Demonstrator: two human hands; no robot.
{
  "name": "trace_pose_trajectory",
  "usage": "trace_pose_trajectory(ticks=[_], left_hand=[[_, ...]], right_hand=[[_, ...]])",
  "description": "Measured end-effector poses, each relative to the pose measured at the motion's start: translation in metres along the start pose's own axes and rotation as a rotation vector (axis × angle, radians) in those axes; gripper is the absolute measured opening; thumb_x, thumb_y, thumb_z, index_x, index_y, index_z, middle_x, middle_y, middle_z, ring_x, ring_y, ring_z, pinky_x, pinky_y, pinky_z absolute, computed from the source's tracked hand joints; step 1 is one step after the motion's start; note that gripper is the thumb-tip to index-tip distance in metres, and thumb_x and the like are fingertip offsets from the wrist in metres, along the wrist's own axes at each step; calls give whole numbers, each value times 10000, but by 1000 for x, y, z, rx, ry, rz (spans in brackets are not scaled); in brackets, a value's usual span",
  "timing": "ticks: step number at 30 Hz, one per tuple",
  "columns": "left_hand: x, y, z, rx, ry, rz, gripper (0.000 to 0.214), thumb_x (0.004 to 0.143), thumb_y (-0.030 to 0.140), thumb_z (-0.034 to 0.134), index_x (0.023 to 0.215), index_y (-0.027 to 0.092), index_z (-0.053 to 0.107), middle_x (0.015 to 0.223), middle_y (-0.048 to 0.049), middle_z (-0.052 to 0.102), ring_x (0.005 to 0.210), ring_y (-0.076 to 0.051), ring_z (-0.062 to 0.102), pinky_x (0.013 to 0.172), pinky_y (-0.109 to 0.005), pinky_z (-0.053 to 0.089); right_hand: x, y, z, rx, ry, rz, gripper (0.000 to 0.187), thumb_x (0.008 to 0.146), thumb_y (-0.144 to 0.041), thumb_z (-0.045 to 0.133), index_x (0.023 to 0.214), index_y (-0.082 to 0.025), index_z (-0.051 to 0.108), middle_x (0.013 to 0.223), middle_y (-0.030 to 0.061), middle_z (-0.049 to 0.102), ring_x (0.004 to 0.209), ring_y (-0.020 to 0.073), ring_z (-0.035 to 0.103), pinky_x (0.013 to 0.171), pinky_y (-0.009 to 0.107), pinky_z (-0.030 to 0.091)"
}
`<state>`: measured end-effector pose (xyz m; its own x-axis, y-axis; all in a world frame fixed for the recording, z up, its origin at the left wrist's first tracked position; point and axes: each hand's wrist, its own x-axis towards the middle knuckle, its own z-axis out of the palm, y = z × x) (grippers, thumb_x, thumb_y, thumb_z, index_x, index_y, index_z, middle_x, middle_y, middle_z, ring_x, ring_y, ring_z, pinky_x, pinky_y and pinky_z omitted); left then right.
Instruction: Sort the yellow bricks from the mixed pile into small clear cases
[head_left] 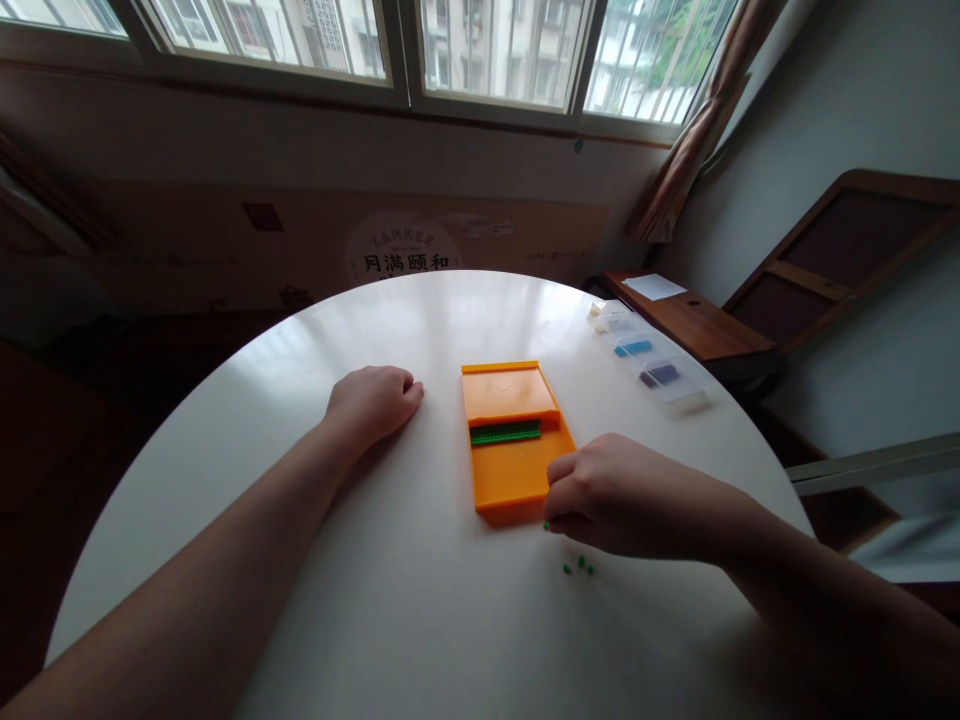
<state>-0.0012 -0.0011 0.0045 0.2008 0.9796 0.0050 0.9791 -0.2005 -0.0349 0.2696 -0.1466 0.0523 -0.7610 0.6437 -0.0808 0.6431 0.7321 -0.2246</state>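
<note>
An orange plastic tray [510, 480] lies on the round white table [420, 620], with a strip of small green beads [505, 433] in a slot across its middle. My right hand [607, 495] rests at the tray's lower right corner, fingers curled and pinched; a tiny green bead shows just under the fingertips. A few loose green beads [578, 567] lie on the table just below that hand. My left hand [373, 398] lies on the table left of the tray, fingers curled under loosely, holding nothing visible.
Several small clear bags [651, 365] with blue, dark and pale contents lie at the table's right edge. A wooden side table [697, 325] with a white paper stands beyond, and a folded wooden frame [847, 250] leans on the wall. Windows run along the back.
</note>
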Motion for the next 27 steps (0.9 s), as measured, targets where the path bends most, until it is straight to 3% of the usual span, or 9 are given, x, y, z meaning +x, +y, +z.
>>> trace_pose_trajectory(ticks=[18, 27], left_hand=[[1, -1, 2, -12, 21, 13, 418, 864, 486, 376, 781, 254, 714, 919, -58, 758, 849, -259, 663, 609, -313, 418], [1, -3, 4, -5, 13, 11, 419, 868, 487, 374, 789, 257, 715, 925, -49, 763, 860, -246, 666, 625, -302, 425]], right_hand=[[2, -4, 6, -18, -59, 127, 198, 849, -176, 563, 702, -190, 695, 701, 10, 662, 556, 111, 495, 535, 266, 283], [0, -5, 2, -4, -30, 89, 219, 867, -146, 545, 711, -193, 691, 702, 0, 645, 552, 99, 474, 549, 260, 293]])
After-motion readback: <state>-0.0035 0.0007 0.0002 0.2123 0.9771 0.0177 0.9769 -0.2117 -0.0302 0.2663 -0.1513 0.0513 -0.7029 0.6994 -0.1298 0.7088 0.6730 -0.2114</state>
